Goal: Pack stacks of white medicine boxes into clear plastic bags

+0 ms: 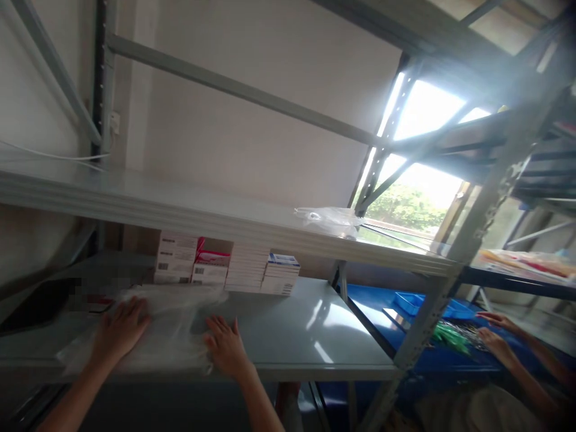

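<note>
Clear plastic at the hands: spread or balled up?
Spread: the clear plastic lies broadly over the shelf, from left hand to right hand.

Site Type: Rack-Equipped Workroom

The area is a workroom, probably for packing; blur at the right limits certainty. Indicators: slotted metal uprights [474,240] carry sheet-metal shelves [283,324]. Stacked cartons [245,267] with printed labels stand on one shelf; clear plastic [166,336] lies in front of them. At right, a co-worker's hands [495,345] are at a blue bench [360,294] holding a tray [459,309].
</note>
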A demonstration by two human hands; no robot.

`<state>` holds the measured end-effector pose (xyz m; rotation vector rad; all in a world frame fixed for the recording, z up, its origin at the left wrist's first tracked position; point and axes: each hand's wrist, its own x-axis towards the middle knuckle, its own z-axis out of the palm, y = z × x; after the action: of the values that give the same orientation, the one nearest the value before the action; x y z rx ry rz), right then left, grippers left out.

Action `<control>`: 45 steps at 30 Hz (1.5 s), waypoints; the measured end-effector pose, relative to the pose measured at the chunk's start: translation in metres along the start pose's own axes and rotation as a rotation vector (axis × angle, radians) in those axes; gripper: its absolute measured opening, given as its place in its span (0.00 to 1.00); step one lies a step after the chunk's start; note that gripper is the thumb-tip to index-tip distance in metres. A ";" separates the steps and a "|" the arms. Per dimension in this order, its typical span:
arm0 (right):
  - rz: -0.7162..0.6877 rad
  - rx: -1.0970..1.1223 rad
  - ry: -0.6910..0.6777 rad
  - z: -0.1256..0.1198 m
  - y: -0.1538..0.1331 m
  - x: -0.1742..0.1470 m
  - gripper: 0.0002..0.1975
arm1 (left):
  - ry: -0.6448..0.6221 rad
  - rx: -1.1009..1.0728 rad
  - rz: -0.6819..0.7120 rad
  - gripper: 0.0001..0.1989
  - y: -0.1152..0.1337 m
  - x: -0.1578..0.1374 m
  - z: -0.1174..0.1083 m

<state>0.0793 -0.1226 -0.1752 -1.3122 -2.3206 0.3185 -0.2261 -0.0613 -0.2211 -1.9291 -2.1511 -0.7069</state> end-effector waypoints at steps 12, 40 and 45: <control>0.347 -0.037 0.237 -0.065 0.120 -0.031 0.23 | 0.210 -0.266 0.482 0.17 0.138 0.002 -0.082; 0.443 -0.126 0.190 -0.071 0.138 -0.045 0.22 | -0.257 -0.205 0.395 0.23 0.311 -0.033 0.051; 0.448 -0.137 0.192 -0.068 0.142 -0.045 0.22 | -0.236 -0.200 0.394 0.23 0.311 -0.034 0.050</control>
<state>0.2394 -0.0880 -0.1860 -1.8433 -1.9032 0.1639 0.0905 -0.0526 -0.2069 -2.5554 -1.7787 -0.6662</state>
